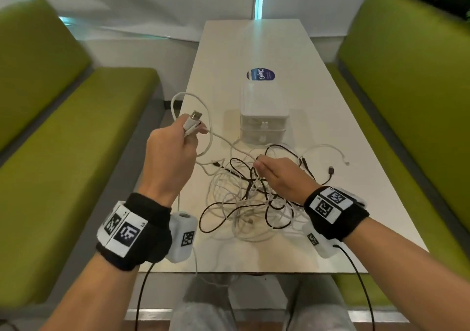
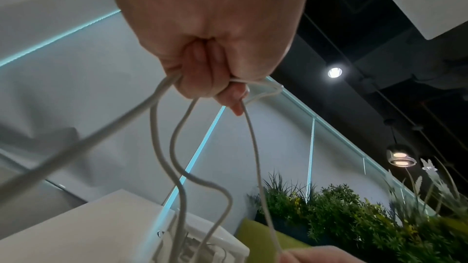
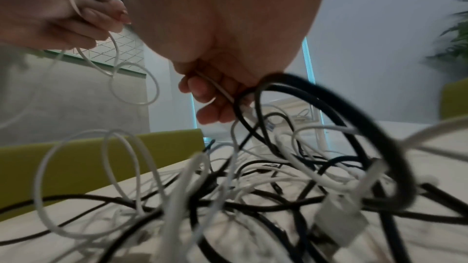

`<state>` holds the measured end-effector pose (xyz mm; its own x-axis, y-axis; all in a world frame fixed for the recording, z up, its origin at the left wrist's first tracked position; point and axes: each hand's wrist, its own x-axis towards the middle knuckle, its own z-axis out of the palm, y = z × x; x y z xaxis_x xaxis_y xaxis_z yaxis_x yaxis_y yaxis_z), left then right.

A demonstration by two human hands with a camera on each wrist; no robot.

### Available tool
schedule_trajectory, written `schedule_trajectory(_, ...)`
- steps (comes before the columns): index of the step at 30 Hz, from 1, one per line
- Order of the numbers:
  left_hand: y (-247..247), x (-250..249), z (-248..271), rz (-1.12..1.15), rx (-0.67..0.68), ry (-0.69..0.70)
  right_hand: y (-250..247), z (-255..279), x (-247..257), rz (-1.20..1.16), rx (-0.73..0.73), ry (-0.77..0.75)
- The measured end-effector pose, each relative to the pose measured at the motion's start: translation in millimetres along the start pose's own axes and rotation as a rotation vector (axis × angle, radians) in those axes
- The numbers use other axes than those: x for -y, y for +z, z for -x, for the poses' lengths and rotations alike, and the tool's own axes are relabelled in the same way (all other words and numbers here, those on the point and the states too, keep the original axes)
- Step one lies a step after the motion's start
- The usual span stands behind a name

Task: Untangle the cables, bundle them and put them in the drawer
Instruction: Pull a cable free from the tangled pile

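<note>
On a white table (image 1: 254, 40), tangled cables (image 1: 249, 203), green benches (image 1: 63, 140) alongside

Right hand (image 3: 217, 91) pinches white cable (image 3: 222, 90) above black/white tangle (image 3: 253, 187) on table (image 3: 443, 157).

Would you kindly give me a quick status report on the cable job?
Left hand grips white USB cable, raised. Right hand pinches the same white strand above the tangle. Black cables still interlaced; drawer unit closed.
</note>
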<state>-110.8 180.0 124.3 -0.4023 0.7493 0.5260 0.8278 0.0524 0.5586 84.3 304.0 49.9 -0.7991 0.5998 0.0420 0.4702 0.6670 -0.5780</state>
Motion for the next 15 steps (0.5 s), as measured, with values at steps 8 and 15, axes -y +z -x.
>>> schedule_trajectory(8, -1.8, 10.3, 3.3, -0.001, 0.074, -0.001, -6.2, -0.6, 44.2, -0.456, -0.286, -0.063)
schedule_trajectory(15, 11.7, -8.4, 18.3, -0.122, 0.408, 0.023, 2.7, -2.6, 20.3, -0.041, -0.076, -0.138)
